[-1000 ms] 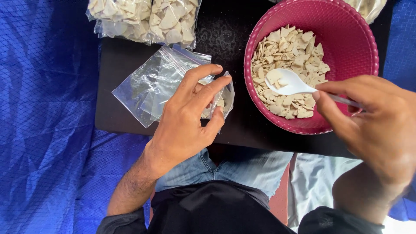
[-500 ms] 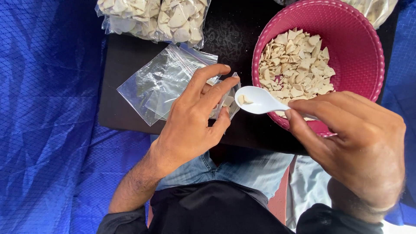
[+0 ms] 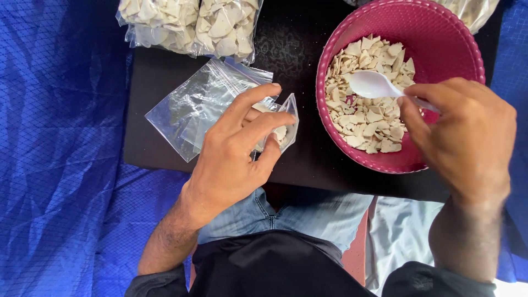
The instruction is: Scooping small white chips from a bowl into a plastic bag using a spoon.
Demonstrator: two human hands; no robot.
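My left hand [image 3: 236, 148] grips the mouth of a small clear plastic bag [image 3: 283, 124] with a few pale chips inside, on a black board [image 3: 297, 49]. More empty clear bags [image 3: 198, 104] lie under and left of that hand. My right hand [image 3: 462, 137] holds a white plastic spoon [image 3: 374, 85] by its handle, its bowl hovering over the pale broken chips [image 3: 368, 99] in a pink round basket [image 3: 440, 38]. The spoon looks empty.
Two filled clear bags of chips [image 3: 192, 25] lie at the board's far left edge; another bag [image 3: 473, 11] shows behind the basket. Blue tarp [image 3: 60, 137] covers the ground all round. My knees in jeans [image 3: 308, 214] sit below the board.
The spoon went from the basket across to the small bag with a few chips, then back over the basket, now empty. My left hand kept its hold on the bag.
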